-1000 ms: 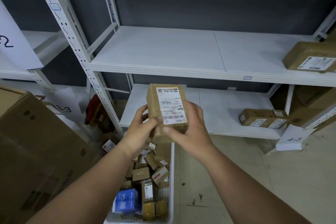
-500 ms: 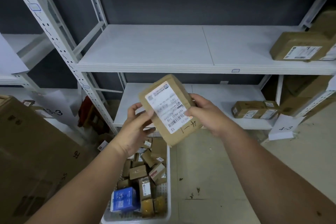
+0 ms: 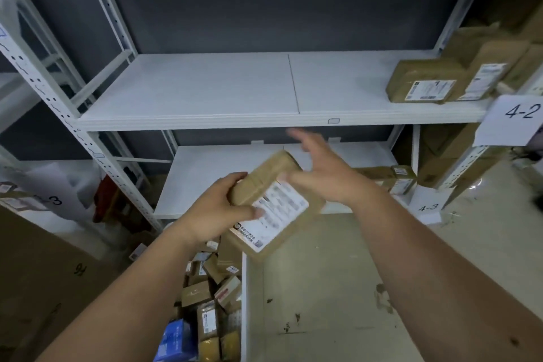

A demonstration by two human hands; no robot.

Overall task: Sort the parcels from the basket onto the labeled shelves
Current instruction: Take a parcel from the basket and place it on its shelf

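Currently left hand [image 3: 216, 210] grips parcel [image 3: 276, 206] above basket [image 3: 244, 288]; right hand [image 3: 320, 173] is spread, fingers straight, thumb touching parcel.

the parcel [image 3: 273, 203] is showing matt brown cardboard wrapped in smooth, faintly shiny tape, with a white paper label [image 3: 274, 216] printed in black. the shelves [image 3: 205, 91] are looking like painted white metal, smooth and matt, on punched metal posts [image 3: 55, 103]. the basket [image 3: 244, 303] is appearing as white plastic, holding small matt cardboard boxes [image 3: 202, 294] and one glossy blue box [image 3: 176, 344]. the tags [image 3: 515, 120] are looking like plain white paper. the floor [image 3: 338, 288] is showing smooth, dull, stained beige. the wall [image 3: 264, 0] is looking dark grey and matt.
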